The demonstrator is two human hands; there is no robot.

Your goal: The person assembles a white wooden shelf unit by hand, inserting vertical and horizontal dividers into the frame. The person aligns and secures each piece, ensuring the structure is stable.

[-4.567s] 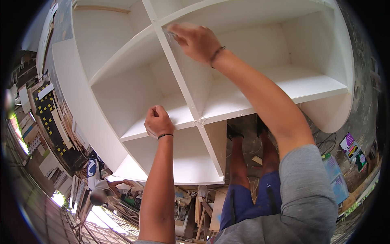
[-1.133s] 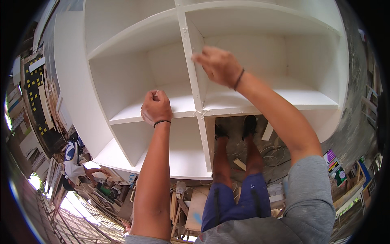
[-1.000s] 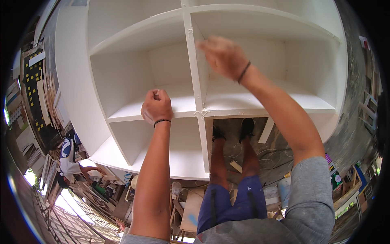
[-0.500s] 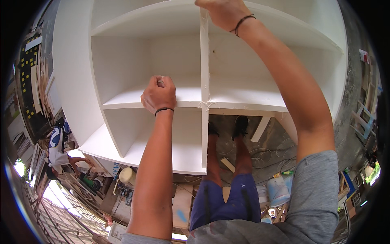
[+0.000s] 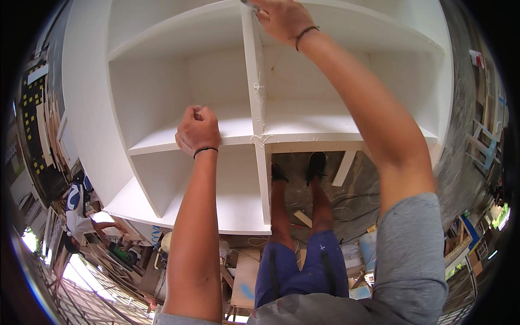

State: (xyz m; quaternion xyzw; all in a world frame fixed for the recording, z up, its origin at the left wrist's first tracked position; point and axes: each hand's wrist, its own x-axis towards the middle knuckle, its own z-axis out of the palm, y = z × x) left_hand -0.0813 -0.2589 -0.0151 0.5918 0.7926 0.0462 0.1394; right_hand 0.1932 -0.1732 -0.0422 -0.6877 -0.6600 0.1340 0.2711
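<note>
In front of me stands a white shelf unit (image 5: 89,108) with several compartments. My left hand (image 5: 198,131) is curled into a fist before the middle-left compartment, close to the front edge of its shelf (image 5: 189,143). Whatever the fist may hold is hidden by the fingers. At the upper end of the upright divider (image 5: 254,70), my right hand (image 5: 284,20) grips a small, thin grey tool (image 5: 249,4), partly cut off by the picture's top; its kind does not show. Ragged white shavings (image 5: 262,138) cling to the divider's front edge, thickest where the shelves meet it.
The lower right opening shows the grey floor, my shoes (image 5: 316,165), a white strip of board (image 5: 344,168) and loose cords. Another person (image 5: 81,216) bends over at the far left. Stacked boards (image 5: 46,119) line the left side; a light-blue frame (image 5: 483,145) is at the right.
The shelf unit has shifted slightly left in the view, with both hands. The grey tool at my right fingers now shows at the divider's top. My left fist stays closed.
</note>
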